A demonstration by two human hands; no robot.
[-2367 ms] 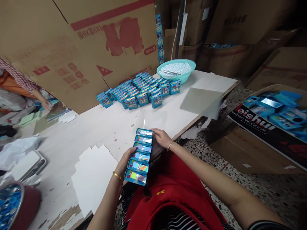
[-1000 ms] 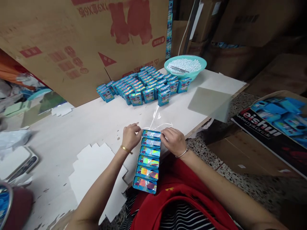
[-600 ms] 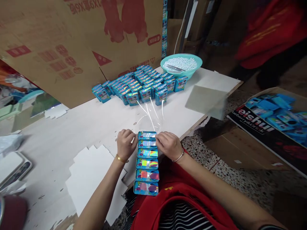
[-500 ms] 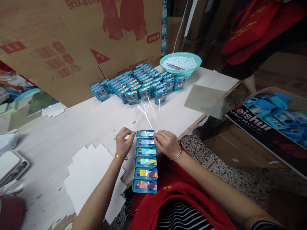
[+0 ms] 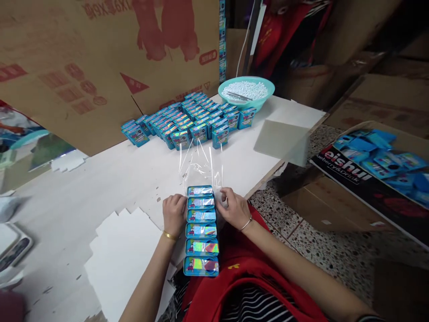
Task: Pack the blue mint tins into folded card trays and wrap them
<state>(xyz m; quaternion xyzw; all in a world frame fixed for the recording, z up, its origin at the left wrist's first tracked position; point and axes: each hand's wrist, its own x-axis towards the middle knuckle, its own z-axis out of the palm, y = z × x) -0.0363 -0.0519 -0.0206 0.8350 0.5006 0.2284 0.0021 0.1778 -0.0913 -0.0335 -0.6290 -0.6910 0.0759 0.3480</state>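
The left hand [image 5: 174,217] is curled against the left side of a row of six blue packs [image 5: 201,230] at the counter's [image 5: 140,172] near edge; its fingertips are hidden, so I cannot tell whether its grip pinches anything. The right hand [image 5: 236,208] is half curled beside the opposite side, thumb and forefinger parted; whether it holds film is unclear. Both hands have slid from the farthest pack to about the second, and the clear film [image 5: 199,167] spreads wider beyond it; the packs probably sit inside its mouth. The film's outline is hard to trace. Beyond stand blue boxes [image 5: 201,130]; a turquoise basin [image 5: 268,89] sits by the counter's far right corner. A white card stack [image 5: 124,255] is partly covered by the left forearm.
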